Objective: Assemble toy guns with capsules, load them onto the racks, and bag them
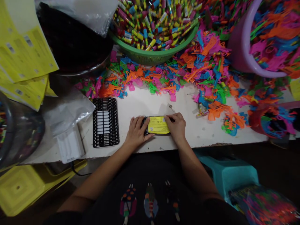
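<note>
On the white table in front of me lies a small black-edged piece with a yellow printed card (158,125) on top. My left hand (137,130) grips its left end, the thumb along the near side and the fingers over the far side. My right hand (176,125) pinches the card's right end, thumb and fingertips pressed together at the upper corner. Left of my left hand stands a stack of black plastic frames (106,122) with white strips showing through the middle. What lies under the yellow card is hidden.
Loose coloured plastic toys (164,78) spread along the back. Behind them stand a green basket (150,56) of small capped tubes and a purple tub (241,40). A red cup (256,123) is at right. Yellow printed sheets (25,47) and white blocks (70,145) occupy the left.
</note>
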Tool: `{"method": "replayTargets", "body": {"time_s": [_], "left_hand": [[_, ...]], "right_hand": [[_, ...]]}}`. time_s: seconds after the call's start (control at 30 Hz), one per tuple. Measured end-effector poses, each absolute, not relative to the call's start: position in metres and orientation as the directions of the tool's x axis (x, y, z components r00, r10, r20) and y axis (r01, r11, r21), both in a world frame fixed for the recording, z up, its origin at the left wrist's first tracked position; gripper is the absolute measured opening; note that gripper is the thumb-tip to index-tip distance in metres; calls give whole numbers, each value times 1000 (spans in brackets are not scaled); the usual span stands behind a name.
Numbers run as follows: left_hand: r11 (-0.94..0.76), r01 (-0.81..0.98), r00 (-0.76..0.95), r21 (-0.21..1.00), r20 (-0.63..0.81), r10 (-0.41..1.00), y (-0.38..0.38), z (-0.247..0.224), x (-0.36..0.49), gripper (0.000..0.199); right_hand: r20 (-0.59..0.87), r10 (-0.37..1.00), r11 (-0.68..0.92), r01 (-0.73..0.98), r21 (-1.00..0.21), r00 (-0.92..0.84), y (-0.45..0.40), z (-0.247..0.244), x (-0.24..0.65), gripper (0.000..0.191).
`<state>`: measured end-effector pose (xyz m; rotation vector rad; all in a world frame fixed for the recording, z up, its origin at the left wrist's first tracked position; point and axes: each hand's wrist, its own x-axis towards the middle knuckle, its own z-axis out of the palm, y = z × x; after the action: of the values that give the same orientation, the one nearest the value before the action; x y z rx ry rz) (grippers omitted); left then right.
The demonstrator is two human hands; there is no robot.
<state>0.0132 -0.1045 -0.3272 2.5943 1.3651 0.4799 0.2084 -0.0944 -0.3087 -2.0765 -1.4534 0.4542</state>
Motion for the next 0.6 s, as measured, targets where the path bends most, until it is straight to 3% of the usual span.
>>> {"method": "replayTargets", "body": {"time_s": [0.13, 0.27, 0.37, 0.43, 0.6], "left_hand": [[-563, 770, 525, 299, 204, 826, -105, -328, 14, 73], [-561, 760, 524, 328, 203, 828, -105, -326, 14, 75], [-556, 758, 526, 341, 184, 830, -105, -326, 14, 78], [-553, 761, 526, 338, 176, 832, -106, -327, 14, 80], [-555, 770, 523, 316, 187, 832, -106, -327, 14, 81]], "right_hand": [[79, 945, -224, 808, -545, 316, -96, -312, 213, 24], [187, 944, -183, 903, -389, 272, -100, -306, 218, 40], [160, 984, 121, 957, -263, -81, -111, -304, 209, 44], [78, 933, 360, 904, -233, -352, -120, -307, 200, 52], [-21, 810, 553, 775, -306, -586, -138, -314, 200, 56]]}}
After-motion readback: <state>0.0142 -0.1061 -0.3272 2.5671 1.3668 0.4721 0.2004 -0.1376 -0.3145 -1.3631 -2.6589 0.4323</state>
